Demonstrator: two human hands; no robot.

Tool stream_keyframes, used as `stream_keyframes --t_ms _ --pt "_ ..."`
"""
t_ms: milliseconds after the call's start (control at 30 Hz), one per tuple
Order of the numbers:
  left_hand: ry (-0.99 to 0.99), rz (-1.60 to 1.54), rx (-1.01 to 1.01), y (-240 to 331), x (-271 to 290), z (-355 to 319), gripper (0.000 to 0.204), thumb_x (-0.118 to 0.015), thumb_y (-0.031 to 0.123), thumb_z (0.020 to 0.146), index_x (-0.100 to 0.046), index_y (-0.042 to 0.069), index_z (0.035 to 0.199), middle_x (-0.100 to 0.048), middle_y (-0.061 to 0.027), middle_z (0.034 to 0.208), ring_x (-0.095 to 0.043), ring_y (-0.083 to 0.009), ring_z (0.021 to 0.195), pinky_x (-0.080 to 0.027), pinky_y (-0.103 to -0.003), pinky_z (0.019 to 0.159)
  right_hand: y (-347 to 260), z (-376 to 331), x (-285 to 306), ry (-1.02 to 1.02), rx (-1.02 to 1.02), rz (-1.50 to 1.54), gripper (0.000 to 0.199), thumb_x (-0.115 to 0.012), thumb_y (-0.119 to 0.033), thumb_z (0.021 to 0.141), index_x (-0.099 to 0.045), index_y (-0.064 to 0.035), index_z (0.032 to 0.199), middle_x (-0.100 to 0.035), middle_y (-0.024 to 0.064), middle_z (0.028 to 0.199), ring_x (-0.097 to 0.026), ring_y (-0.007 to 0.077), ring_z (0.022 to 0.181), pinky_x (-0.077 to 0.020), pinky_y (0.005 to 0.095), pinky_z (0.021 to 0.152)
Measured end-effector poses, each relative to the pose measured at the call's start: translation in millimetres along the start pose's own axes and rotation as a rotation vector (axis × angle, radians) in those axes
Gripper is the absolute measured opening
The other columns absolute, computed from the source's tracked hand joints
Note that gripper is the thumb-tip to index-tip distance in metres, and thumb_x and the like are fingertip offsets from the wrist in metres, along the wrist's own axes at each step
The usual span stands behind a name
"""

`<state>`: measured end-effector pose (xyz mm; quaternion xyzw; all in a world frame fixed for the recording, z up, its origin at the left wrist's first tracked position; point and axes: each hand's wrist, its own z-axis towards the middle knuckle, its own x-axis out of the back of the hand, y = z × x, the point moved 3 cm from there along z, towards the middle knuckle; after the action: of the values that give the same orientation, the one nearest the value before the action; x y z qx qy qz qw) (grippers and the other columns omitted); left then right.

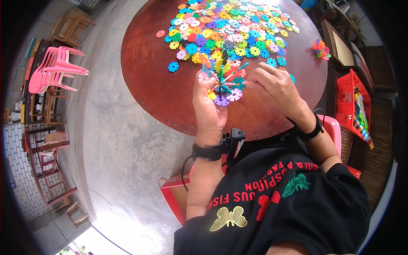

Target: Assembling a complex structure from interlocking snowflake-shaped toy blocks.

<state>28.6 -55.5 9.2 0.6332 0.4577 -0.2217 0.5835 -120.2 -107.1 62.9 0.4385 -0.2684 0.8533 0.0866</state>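
Observation:
My left hand (207, 102) grips a cluster of interlocking plastic discs (224, 88) above the near part of the round table. Its notched flower-shaped discs point many ways; a purple disc (221, 100) and a pale pink disc (234, 94) hang at its lower side. Close by on the right, my right hand (276, 87) is closed in a pinch beside a teal disc (239, 83) of the cluster. What sits between those fingertips is too small and hidden to tell. Many loose coloured discs (229, 25) lie spread over the far part of the table.
The brown round table (157, 89) stands before me. A finished-looking ball of discs (321, 49) rests at its right edge. Farther right is a red plastic basket (348, 97) with woven colourful things inside. Stacked pink chairs (53, 70) and wooden stools (72, 27) stand at left.

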Motion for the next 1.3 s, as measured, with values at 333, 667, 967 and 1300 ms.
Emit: stream_keyframes --t_ms 333,667,967,1300 --pt "-0.024 0.006 -0.047 -2.2 1.7 3.2 0.019 -0.046 0.009 0.082 -0.05 0.006 0.1 -0.057 -0.0055 0.089 -0.061 -0.0198 0.082 -0.051 -0.035 0.076 4.0 -1.7 -15.0 -0.015 0.025 0.061 0.011 -0.064 -0.008 0.078 -0.054 -0.0029 0.08 -0.054 0.0086 0.076 -0.058 0.026 0.069 -0.0456 0.0345 0.056" --pt "-0.031 -0.051 -0.078 9.5 -0.9 3.6 0.028 -0.057 0.02 0.084 -0.053 0.008 0.109 -0.059 -0.0086 0.108 -0.059 -0.024 0.099 -0.05 -0.042 0.085 -3.3 5.1 23.8 0.096 -0.106 0.089 0.028 -0.067 -0.011 0.074 -0.06 -0.0095 0.102 -0.056 0.0076 0.084 -0.059 0.0272 0.077 -0.0504 0.0341 0.065" --pt "0.04 -0.15 -0.144 31.6 20.0 7.7 0.056 -0.052 0.051 0.085 -0.048 0.01 0.123 -0.055 -0.0094 0.122 -0.054 -0.03 0.108 -0.046 -0.05 0.085 -132.6 27.3 53.8 -0.081 0.582 1.392 0.047 -0.049 -0.002 0.08 -0.043 -0.0068 0.126 -0.049 0.0157 0.082 -0.056 0.035 0.088 -0.045 0.0421 0.07" --pt "0.014 -0.201 -0.115 26.5 25.5 5.4 0.048 -0.054 0.045 0.087 -0.052 0.01 0.119 -0.056 -0.0102 0.12 -0.054 -0.03 0.103 -0.044 -0.049 0.084 -155.1 51.7 41.6 -0.155 0.759 1.634 0.046 -0.05 -0.002 0.079 -0.045 -0.0065 0.124 -0.05 0.0157 0.082 -0.056 0.0352 0.088 -0.0453 0.0416 0.071"
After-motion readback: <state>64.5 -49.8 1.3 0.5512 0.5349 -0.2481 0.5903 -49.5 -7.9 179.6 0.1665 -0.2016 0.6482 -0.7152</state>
